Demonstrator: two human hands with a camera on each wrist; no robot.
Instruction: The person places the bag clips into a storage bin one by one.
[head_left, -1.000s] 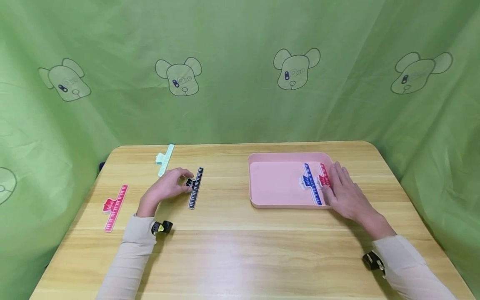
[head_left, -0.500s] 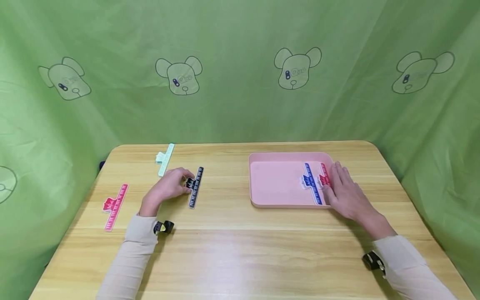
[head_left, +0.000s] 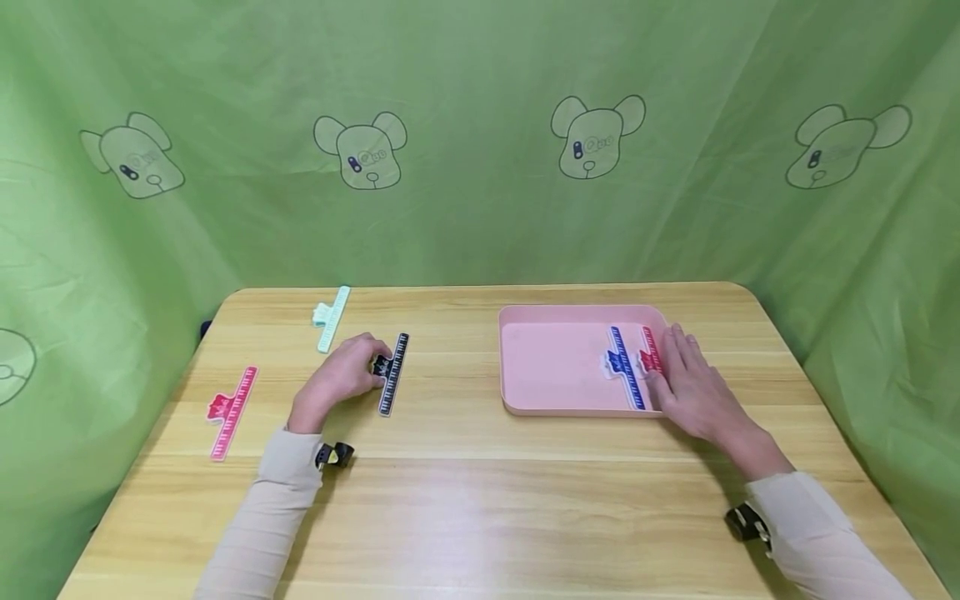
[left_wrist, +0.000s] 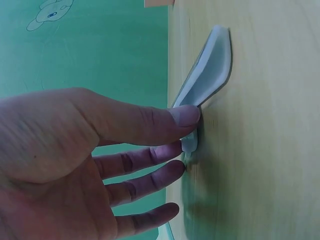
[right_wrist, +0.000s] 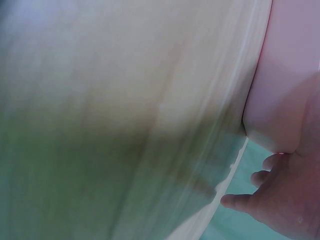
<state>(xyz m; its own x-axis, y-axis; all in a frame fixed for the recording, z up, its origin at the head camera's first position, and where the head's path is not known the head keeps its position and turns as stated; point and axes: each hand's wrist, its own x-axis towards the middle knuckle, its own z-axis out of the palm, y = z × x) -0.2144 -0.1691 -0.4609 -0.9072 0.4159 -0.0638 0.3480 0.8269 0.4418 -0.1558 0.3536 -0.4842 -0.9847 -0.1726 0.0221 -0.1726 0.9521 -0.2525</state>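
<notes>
Here's your left hand [head_left: 341, 375], thumb and fingertips pinching the black clip [head_left: 394, 375] by its notched tab, left of the middle of the table [head_left: 450, 508]! Look at that clip: a slim, straight bar printed with pale piano-key stripes, and from your left wrist its pale side shows smooth and hollowed, like a little scoop. Whether it touches the wood grain beneath, you can't tell from here.

Over on the other side, your right hand [head_left: 697, 392] lies with straight fingers along the right wall of the pink tray [head_left: 555, 367], shallow, smooth, round-cornered. Inside, the blue clip [head_left: 626, 367] and the red clip [head_left: 650, 350] sit side by side, the red one nearest your fingers. Far left, the hot-pink clip [head_left: 232, 414] slants across the wood, the mint clip [head_left: 333, 318] lies near the back edge, and behind hangs creased green cloth [head_left: 480, 225]
</notes>
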